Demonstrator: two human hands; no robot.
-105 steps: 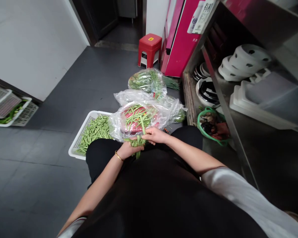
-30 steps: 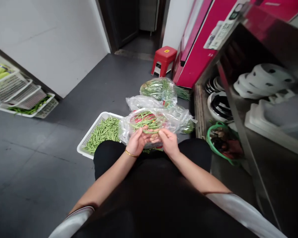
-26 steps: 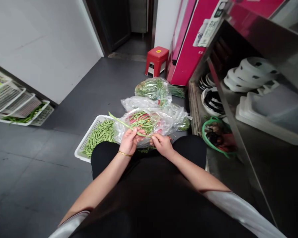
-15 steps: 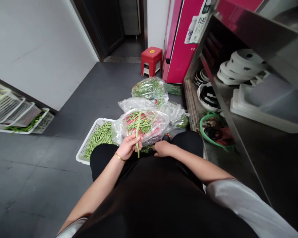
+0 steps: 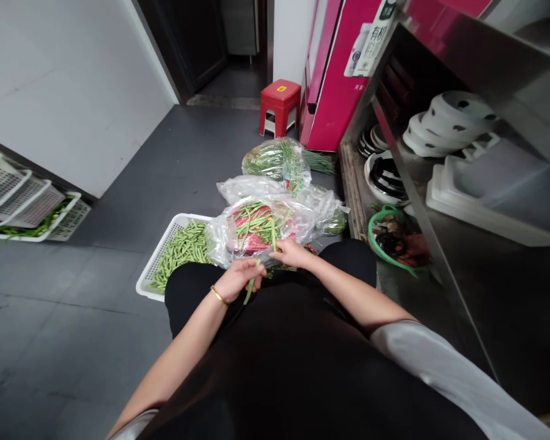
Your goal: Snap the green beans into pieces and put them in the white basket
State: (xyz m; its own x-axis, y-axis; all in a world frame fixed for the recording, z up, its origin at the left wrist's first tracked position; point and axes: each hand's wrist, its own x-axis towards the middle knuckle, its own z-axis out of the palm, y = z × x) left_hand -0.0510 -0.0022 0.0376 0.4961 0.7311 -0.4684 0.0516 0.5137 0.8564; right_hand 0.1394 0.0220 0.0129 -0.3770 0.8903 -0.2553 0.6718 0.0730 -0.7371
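My left hand [image 5: 239, 280], with a gold bangle at the wrist, is closed on a piece of green bean [image 5: 249, 292] that hangs below its fingers. A short gap to the right, my right hand [image 5: 294, 253] pinches a second green bean piece [image 5: 274, 233], which points up and away. Just beyond both hands lies a clear plastic bag [image 5: 217, 239], its mouth spread, with long green beans [image 5: 247, 221] on something red inside. Short bean pieces [image 5: 186, 245] fill a white basket [image 5: 143, 278] left of my knee, which covers its near corner.
More bagged greens [image 5: 268, 160] lie behind the open bag. A red stool [image 5: 280, 91] stands near the doorway beside a pink cabinet [image 5: 334, 104]. Steel shelving [image 5: 444, 263] with dishes and a green-rimmed basket [image 5: 371, 235] runs along the right. White baskets [image 5: 64, 226] stand at the left wall.
My right hand has come up and left to my left hand and now holds a bean piece. The long bean in my left hand now shows as a shorter piece, held lower.
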